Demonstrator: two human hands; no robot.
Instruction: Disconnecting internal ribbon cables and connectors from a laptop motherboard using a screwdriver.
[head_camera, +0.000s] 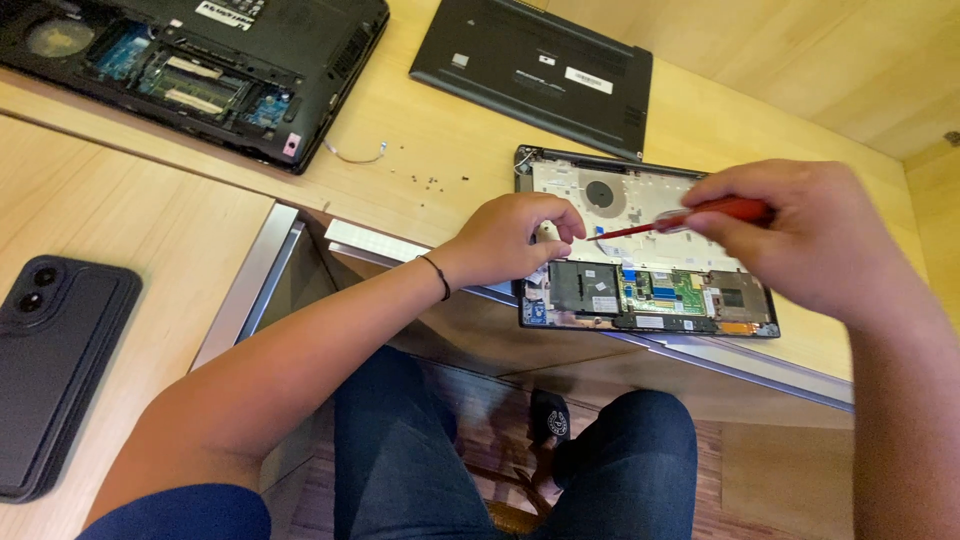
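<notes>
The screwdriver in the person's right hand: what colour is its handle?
Red, seen in the head view: the screwdriver has a red handle held in the right hand.

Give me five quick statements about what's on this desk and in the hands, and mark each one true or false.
1. The right hand holds a red-handled screwdriver. True.
2. The left hand rests on the black phone in its case. False: it is at the edge of the opened small laptop base, and the phone lies apart at the far left.
3. A black laptop bottom cover lies beyond the opened base. True.
4. The small loose screws sit in a tray. False: they lie scattered on the bare wooden desk.
5. A second opened black laptop lies at the upper left. True.
</notes>
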